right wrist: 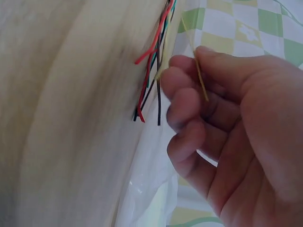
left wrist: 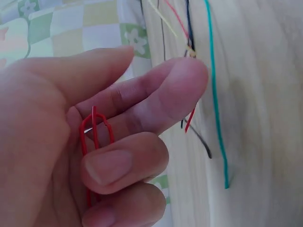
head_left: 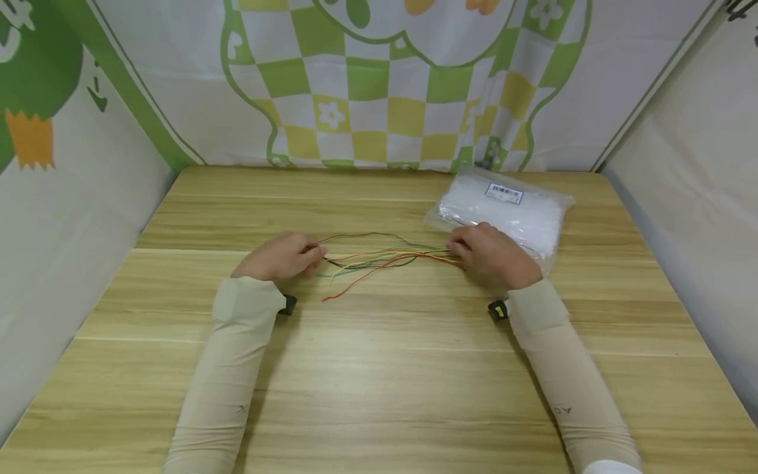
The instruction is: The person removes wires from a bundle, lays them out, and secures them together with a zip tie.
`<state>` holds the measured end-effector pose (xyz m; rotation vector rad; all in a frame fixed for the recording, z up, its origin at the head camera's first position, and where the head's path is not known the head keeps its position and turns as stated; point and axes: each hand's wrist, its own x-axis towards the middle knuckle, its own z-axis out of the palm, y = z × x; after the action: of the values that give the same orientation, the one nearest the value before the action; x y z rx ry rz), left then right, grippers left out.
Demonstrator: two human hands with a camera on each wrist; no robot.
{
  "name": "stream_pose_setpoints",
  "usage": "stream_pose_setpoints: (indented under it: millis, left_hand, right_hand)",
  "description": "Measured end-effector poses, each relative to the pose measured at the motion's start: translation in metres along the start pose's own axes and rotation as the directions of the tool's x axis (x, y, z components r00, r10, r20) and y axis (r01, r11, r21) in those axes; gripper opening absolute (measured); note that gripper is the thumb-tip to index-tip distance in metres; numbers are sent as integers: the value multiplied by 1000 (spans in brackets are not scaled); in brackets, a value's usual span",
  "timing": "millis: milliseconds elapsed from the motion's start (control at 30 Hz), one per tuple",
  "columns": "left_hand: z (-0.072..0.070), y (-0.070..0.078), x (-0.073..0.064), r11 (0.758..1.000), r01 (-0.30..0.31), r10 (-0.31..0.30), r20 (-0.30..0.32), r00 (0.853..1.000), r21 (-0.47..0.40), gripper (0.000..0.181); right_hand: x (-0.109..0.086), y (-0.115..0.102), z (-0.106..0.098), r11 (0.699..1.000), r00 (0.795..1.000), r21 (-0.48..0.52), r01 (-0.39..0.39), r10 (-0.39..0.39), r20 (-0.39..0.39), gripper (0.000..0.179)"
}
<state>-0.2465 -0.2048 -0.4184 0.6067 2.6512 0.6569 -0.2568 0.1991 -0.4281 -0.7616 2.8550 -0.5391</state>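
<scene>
A loose bundle of thin coloured wires point(head_left: 408, 254) stretches between the two hands over the table. My left hand point(head_left: 284, 255) is at the bundle's left end. In the left wrist view its lower fingers curl round a red wire point(left wrist: 95, 130) bent into narrow loops, while thumb and index finger stand apart. A green wire point(left wrist: 216, 99) hangs past the index fingertip. At the right end, my right hand point(head_left: 488, 253) pinches a yellow wire point(right wrist: 201, 80) between thumb and index finger. Beside those fingertips, red, black and green wire ends point(right wrist: 150, 71) hang together.
A clear plastic bag point(head_left: 533, 210) of white contents, with a barcode label point(head_left: 504, 193), lies behind and partly under the right hand in the head view. The wooden table point(head_left: 367, 382) is bordered by printed fabric point(head_left: 367, 112) at the back and sides.
</scene>
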Motion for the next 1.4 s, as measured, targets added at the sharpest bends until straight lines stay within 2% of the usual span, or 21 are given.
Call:
stream_pose_setpoints:
  millis: [100, 300, 467, 733, 900, 1000, 1167, 1300, 1400]
  left_hand:
    - [-3, -1, -1, 1000, -11, 11, -16, 1000, 0, 31]
    - [-4, 5, 1, 996, -89, 91, -88, 992, 31, 22]
    - [-1, 15, 4, 991, -133, 136, -122, 983, 31, 15]
    - [3, 27, 9, 972, -233, 230, -143, 963, -10, 8]
    - [9, 39, 11, 965, -262, 258, -119, 959, -25, 11]
    - [14, 48, 12, 956, -289, 283, -99, 954, -42, 21]
    - [24, 58, 15, 938, -341, 335, -94, 937, -62, 29]
    - [30, 67, 16, 929, -360, 354, -78, 932, -88, 29]
    - [34, 75, 18, 912, -395, 391, -58, 919, -110, 31]
  right_hand:
    - [-4, 0, -3, 999, 1000, 26, -22, 22, -18, 23]
    - [-11, 1, -15, 995, 995, 29, -92, 93, -37, 27]
    - [-13, 0, -23, 997, 995, 20, -74, 75, -72, 23]
    - [-12, -21, -31, 992, 989, 100, 70, -56, -135, 12]
    - [-11, -40, -29, 978, 978, 139, 155, -132, -161, 11]
    - [-11, -49, -24, 962, 964, 155, 225, -196, -181, 9]
    - [-8, -58, -15, 932, 932, 148, 331, -299, -204, 6]
    - [-6, -66, -9, 907, 911, 152, 393, -362, -198, 6]
    - [-7, -71, -6, 894, 898, 143, 425, -395, -196, 6]
